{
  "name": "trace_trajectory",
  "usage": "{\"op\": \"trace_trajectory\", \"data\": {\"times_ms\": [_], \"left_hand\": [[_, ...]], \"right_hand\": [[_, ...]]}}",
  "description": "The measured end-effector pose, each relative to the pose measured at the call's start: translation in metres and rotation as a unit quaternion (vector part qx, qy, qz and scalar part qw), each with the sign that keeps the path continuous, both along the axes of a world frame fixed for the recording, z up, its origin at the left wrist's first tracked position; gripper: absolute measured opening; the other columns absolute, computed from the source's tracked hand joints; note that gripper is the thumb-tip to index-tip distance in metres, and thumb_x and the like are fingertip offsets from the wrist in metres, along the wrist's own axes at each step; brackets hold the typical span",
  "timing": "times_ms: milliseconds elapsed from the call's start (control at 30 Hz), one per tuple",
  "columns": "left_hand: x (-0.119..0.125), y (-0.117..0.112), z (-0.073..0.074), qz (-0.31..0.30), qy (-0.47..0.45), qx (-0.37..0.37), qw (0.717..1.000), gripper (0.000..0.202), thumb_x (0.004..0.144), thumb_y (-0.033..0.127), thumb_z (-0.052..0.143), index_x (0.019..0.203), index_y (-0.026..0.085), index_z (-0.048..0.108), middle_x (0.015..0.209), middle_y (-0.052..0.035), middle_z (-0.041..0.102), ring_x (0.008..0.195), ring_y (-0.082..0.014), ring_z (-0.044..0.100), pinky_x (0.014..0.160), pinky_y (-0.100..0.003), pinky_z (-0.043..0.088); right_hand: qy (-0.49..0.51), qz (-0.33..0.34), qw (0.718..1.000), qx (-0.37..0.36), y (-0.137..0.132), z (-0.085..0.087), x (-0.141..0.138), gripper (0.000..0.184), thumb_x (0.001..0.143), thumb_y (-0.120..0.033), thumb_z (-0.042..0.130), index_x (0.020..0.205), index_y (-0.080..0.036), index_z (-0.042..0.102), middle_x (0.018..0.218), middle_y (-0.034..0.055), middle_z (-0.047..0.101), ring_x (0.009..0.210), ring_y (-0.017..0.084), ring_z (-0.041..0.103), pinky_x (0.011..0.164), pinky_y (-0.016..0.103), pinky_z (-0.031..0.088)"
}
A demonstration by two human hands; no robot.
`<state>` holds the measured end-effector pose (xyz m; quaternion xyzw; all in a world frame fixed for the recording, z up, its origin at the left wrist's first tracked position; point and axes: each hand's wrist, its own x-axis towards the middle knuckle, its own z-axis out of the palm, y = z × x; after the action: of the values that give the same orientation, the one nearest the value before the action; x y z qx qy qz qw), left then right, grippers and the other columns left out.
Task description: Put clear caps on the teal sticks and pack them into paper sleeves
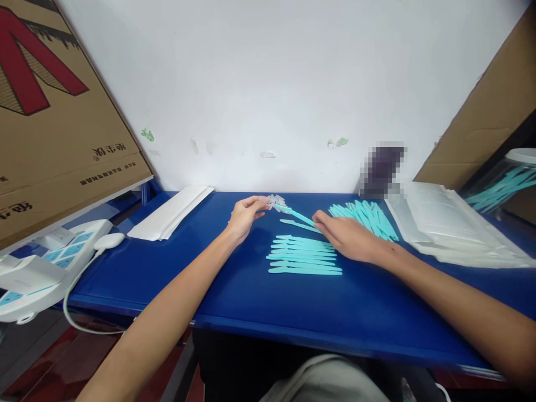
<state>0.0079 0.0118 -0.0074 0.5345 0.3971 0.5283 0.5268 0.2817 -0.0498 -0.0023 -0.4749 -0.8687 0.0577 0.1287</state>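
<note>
My right hand (345, 234) grips the end of a turquoise eyebrow razor (299, 215), its head pointing left. My left hand (247, 218) is closed in a pinch close to that head; what lies between its fingertips is too small to make out. Right at those fingertips sits a small heap of clear plastic caps (277, 201). Another razor (299, 225) lies just under the held one, partly behind my right hand. Nearer to me, several razors (304, 257) form a neat row, handles to the right. A loose pile of razors (368, 218) lies beyond my right hand.
White flat strips (171, 212) lie at the left of the blue table (234, 296). A white power strip (79, 240) with a cable is at the left edge. Clear plastic bags (452, 223) and a jar of turquoise sticks (506, 181) stand right. Cardboard (67, 139) flanks the left.
</note>
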Motion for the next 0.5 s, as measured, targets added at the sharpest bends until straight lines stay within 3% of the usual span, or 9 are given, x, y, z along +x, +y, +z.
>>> {"op": "trace_trajectory", "data": {"times_ms": [167,367,433,500], "left_hand": [[0.001,0.0,-0.002,0.008,0.029,0.021,0.999,0.033,0.07,0.046,0.08,0.086,0.017,0.077,0.098,-0.0083,0.075,0.096,-0.0206,0.067,0.08,-0.028,0.048],[0.001,0.002,-0.01,-0.034,0.101,0.056,0.993,0.038,0.076,0.051,0.078,0.093,0.017,0.077,0.101,-0.0075,0.074,0.098,-0.0228,0.065,0.085,-0.032,0.048],[0.002,-0.002,-0.009,-0.063,0.169,0.107,0.978,0.038,0.083,0.051,0.072,0.099,0.017,0.078,0.106,-0.0081,0.074,0.1,-0.0245,0.065,0.088,-0.034,0.048],[0.001,-0.006,-0.006,-0.071,0.268,0.198,0.94,0.038,0.093,0.049,0.061,0.109,0.019,0.077,0.113,-0.0086,0.072,0.105,-0.0254,0.063,0.093,-0.037,0.047]], "right_hand": [[-0.009,-0.004,1.0,0.015,0.0,0.0,0.0,0.022,0.106,-0.04,0.02,0.094,-0.025,0.031,0.067,-0.0008,0.052,0.052,0.019,0.042,0.055,0.033,0.023],[-0.015,-0.008,1.0,0.014,0.001,-0.001,0.0,0.023,0.107,-0.039,0.019,0.097,-0.025,0.034,0.067,-0.0015,0.053,0.053,0.018,0.044,0.055,0.032,0.025],[-0.011,-0.006,1.0,0.012,0.001,-0.001,-0.001,0.024,0.107,-0.04,0.02,0.098,-0.024,0.036,0.068,-0.0008,0.055,0.054,0.018,0.047,0.056,0.032,0.026],[-0.009,-0.006,1.0,0.007,0.002,-0.002,-0.001,0.025,0.107,-0.04,0.021,0.099,-0.024,0.039,0.071,0.0003,0.058,0.057,0.019,0.05,0.058,0.032,0.028]]}}
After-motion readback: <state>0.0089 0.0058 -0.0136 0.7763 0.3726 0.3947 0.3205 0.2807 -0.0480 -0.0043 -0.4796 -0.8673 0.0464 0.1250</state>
